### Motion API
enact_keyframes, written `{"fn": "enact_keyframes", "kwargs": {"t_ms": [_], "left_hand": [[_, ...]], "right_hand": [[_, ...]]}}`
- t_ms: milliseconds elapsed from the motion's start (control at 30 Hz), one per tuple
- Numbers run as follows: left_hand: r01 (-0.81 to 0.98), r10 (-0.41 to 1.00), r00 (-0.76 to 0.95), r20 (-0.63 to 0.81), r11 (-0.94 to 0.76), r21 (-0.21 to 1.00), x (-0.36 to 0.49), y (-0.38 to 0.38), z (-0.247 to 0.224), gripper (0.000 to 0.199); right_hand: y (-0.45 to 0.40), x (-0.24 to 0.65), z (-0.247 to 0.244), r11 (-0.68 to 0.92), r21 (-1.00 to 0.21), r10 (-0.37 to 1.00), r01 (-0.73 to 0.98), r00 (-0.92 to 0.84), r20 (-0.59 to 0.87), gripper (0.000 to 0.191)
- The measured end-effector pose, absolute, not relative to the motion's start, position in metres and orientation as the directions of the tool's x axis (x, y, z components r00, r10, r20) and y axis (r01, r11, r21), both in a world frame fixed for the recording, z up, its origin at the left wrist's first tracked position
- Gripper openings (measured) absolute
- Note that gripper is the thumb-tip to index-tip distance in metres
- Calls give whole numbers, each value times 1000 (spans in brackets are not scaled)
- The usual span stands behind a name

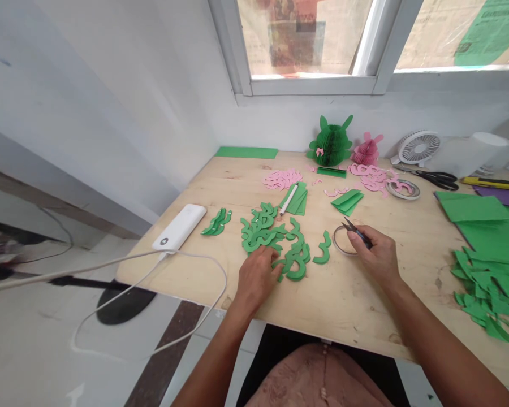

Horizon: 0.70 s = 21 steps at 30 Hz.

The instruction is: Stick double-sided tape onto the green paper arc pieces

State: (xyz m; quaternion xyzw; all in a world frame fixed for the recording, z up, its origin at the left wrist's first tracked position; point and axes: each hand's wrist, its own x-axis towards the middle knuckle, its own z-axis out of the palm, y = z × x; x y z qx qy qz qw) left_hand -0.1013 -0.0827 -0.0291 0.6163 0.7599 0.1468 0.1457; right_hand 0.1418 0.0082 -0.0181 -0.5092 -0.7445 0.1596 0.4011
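My left hand (259, 275) rests on the near edge of a pile of curvy green paper cutouts (261, 230), its fingers bent down onto them; whether it grips a piece is hidden. Small pointed scissors (356, 230) are held in my right hand (376, 253), tips pointing up and left. Just beyond the fingers of my right hand, a thin ring (338, 242) lies on the table. Between the hands sits a single wavy green piece (323, 249). A smaller green stack (217, 221) lies left of the pile.
A white power bank (180, 227) with a cable is at the left. Pink cutouts (282, 178), a white pen (289, 199), folded green paper (348, 202) and honeycomb figures (332, 144) lie farther back. Black scissors (436, 178), green sheets (475, 208) and scraps (487, 291) are at the right.
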Motion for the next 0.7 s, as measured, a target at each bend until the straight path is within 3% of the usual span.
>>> {"fn": "enact_keyframes", "kwargs": {"t_ms": [167,533,700], "left_hand": [[912,984,-169,-49,175,370,-101,-81,-29,4],[843,973,-230,-34,216,492,-102,-83,-32,8],[881,984,-171,-54,177,439,-100,-82,-28,5]], "right_hand": [[6,138,-20,470,-629,872,619,-215,440,33],[3,133,-32,583,-533,809,613,-377,451,29],[1,131,-31,591,-531,805,606,-404,435,30]]}}
